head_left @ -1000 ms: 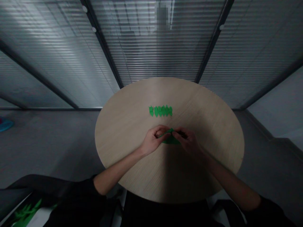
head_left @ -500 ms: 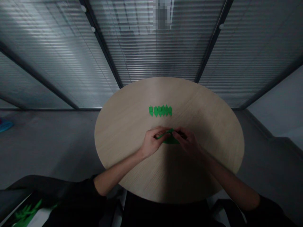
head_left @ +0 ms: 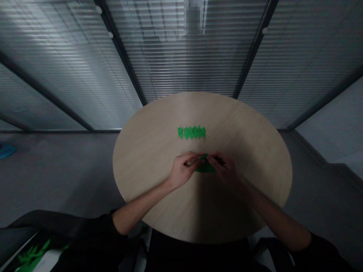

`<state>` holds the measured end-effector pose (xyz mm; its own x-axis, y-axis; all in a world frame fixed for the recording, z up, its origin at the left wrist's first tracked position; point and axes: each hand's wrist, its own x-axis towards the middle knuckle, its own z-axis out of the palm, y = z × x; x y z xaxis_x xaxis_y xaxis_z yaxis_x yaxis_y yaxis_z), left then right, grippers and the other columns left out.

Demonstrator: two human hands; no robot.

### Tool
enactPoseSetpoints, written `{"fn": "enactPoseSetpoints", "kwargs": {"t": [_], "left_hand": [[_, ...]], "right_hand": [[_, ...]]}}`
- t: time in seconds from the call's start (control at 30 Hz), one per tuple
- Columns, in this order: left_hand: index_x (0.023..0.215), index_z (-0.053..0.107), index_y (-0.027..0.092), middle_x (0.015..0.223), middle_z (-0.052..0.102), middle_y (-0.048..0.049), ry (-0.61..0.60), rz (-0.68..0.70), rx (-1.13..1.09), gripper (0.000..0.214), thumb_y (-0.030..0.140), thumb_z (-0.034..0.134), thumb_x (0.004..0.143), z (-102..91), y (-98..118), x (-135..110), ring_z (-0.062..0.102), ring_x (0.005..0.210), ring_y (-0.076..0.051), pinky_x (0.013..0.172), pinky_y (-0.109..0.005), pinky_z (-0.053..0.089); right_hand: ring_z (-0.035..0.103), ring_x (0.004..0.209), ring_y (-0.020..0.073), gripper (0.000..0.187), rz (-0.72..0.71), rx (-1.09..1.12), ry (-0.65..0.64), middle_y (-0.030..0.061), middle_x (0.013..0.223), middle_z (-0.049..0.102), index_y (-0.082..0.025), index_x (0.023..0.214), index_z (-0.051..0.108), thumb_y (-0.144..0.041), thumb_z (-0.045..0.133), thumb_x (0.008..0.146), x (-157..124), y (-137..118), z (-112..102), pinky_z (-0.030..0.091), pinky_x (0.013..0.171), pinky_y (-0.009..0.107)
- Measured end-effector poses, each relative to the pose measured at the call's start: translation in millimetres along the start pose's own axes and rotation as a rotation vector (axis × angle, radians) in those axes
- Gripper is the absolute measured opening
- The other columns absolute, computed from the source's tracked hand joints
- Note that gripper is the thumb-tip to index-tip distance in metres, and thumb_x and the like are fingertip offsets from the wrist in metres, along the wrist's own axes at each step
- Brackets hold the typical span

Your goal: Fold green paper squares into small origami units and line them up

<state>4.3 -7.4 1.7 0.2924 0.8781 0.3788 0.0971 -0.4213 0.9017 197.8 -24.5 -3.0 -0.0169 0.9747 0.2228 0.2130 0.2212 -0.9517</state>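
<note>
My left hand (head_left: 183, 169) and my right hand (head_left: 226, 166) meet over the middle of the table, fingertips almost together. Both are closed, pinching a small green piece (head_left: 204, 156) that looks like folded paper. Its exact shape is partly covered by my fingers. Under the fingers lies a flat green sheet (head_left: 205, 168), in shadow; I cannot tell whether it joins the pinched piece. Farther off, several small green folded pieces (head_left: 194, 132) with pointed ends stand side by side in a row, the leftmost slightly apart.
The round wooden table (head_left: 147, 151) has a glass partition with blinds (head_left: 187, 64) behind it. At the lower left, a container holds more green pieces (head_left: 32, 255) and a white object (head_left: 47, 260). A blue object (head_left: 7, 150) lies on the floor at far left.
My fingers have shifted only slightly around the green piece. The row of green pieces stays as it was; the whole view has moved a touch.
</note>
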Motion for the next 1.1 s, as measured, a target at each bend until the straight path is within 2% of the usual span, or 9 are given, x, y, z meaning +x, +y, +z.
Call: {"fn": "enactPoseSetpoints", "kwargs": {"t": [0.13,0.33,0.7,0.9,1.1], "left_hand": [[0.109,0.083,0.019,0.089,0.078,-0.0052,0.018,0.004,-0.024,0.019,0.027,0.077,0.092,1.2,-1.1,-0.5,0.071,0.081,-0.017,0.071,-0.027,0.055],[0.107,0.083,0.017,0.082,0.076,-0.0038,0.022,0.015,-0.034,0.018,0.025,0.076,0.092,1.7,-1.8,-0.9,0.067,0.069,-0.013,0.062,-0.023,0.051],[0.111,0.083,0.017,0.075,0.071,-0.0027,0.013,0.105,0.045,0.020,0.027,0.074,0.096,-0.1,-0.3,-0.1,0.064,0.069,-0.014,0.065,-0.026,0.050],[0.111,0.083,0.017,0.079,0.073,-0.0040,0.020,0.114,0.041,0.020,0.027,0.074,0.096,0.3,-2.0,-0.5,0.064,0.070,-0.014,0.064,-0.026,0.050],[0.110,0.083,0.018,0.075,0.069,-0.0020,0.016,0.133,0.044,0.018,0.026,0.074,0.096,0.2,-1.2,-0.4,0.061,0.066,-0.013,0.062,-0.025,0.048]], "right_hand": [[0.063,0.061,0.0159,0.032,-0.004,-0.014,-0.011,0.0021,0.069,0.069,-0.020,0.082,0.074,-0.051,0.067,0.091,0.4,1.5,0.1,0.050,0.057,0.026],[0.063,0.061,0.0154,0.036,-0.022,-0.033,-0.022,0.0018,0.069,0.068,-0.020,0.082,0.071,-0.052,0.064,0.093,-0.2,0.1,0.2,0.050,0.057,0.025],[0.055,0.057,0.0135,0.037,-0.056,-0.031,-0.014,-0.0003,0.064,0.059,-0.020,0.078,0.069,-0.052,0.063,0.094,-0.2,0.1,0.2,0.043,0.052,0.024],[0.056,0.057,0.0136,0.033,-0.056,-0.031,-0.018,-0.0002,0.064,0.060,-0.020,0.079,0.070,-0.049,0.064,0.094,-0.4,0.2,0.1,0.045,0.054,0.025],[0.061,0.060,0.0151,0.031,-0.013,-0.007,-0.031,0.0012,0.069,0.067,-0.021,0.083,0.072,-0.050,0.068,0.091,-0.6,1.2,-0.6,0.050,0.057,0.026]]}}
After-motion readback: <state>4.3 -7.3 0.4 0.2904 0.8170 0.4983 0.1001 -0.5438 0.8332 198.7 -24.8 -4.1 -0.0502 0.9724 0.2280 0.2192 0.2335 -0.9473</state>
